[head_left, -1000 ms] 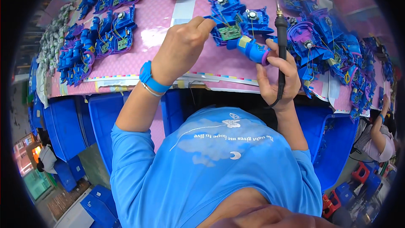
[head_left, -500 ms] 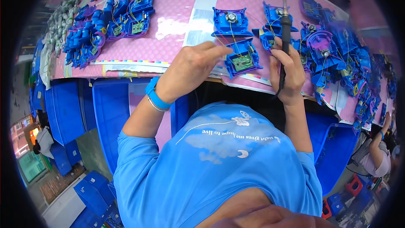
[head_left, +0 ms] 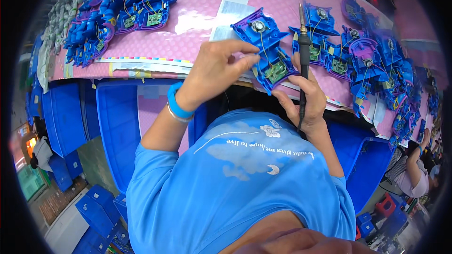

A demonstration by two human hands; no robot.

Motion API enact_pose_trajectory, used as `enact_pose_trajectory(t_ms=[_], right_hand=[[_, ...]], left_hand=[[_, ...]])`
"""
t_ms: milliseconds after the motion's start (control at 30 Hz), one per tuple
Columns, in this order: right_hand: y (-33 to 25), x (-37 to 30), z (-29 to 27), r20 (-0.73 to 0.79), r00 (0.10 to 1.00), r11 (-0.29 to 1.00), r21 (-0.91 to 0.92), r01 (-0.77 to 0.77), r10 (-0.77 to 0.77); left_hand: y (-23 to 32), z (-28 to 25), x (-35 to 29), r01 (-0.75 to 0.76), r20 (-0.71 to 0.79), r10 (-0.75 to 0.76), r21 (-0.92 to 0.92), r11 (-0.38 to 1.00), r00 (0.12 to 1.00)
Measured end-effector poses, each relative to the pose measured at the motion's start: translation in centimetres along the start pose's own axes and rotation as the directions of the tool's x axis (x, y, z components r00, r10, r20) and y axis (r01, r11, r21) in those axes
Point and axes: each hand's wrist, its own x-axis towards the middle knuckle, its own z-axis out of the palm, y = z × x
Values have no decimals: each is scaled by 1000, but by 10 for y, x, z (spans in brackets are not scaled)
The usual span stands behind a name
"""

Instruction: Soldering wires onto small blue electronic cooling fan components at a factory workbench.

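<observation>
Gripping a soldering iron [head_left: 304, 52] with the right hand [head_left: 310, 101], partly blocking wired housings [head_left: 339, 66] crowded beyond, and curling the left hand [head_left: 213, 69], unclear whether pinching, at an opened blue housing [head_left: 270, 43] over the pink table's [head_left: 157, 47] front edge.

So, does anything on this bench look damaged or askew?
Yes: the white paper strip along the front edge, left of the left hand, looks ragged. The open blue casing lies slanted, probably just from handling.

We are seeing bright light, white glare washing out part of the pink tabletop [head_left: 188, 42], shadow darkening beneath. We are finding the blue casing [head_left: 271, 41] fairly sharp, while edges are bending and blurring toward the black rim.
</observation>
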Motion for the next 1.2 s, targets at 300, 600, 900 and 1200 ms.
enact_pose_trajectory(t_ms=[300, 600, 900, 1200], right_hand=[[-6, 16, -12, -84, 980, 982, -53, 179, -183], [-22, 28, -24, -191, 977, 976, 175, 129, -95], [-20, 21, -29, -122, 990, 966, 241, 98, -70], [-21, 24, -25, -105, 994, 958, 280, 56, -28]], left_hand=[[8, -21, -24, 102, -42, -279, -872, 480, 959], [-11, 8, 1, -88, -293, -87, -535, 840, 952], [-16, 19, -1, -165, -433, 230, 181, 969, 872], [-14, 17, -3, -267, -464, 376, 284, 921, 802]])
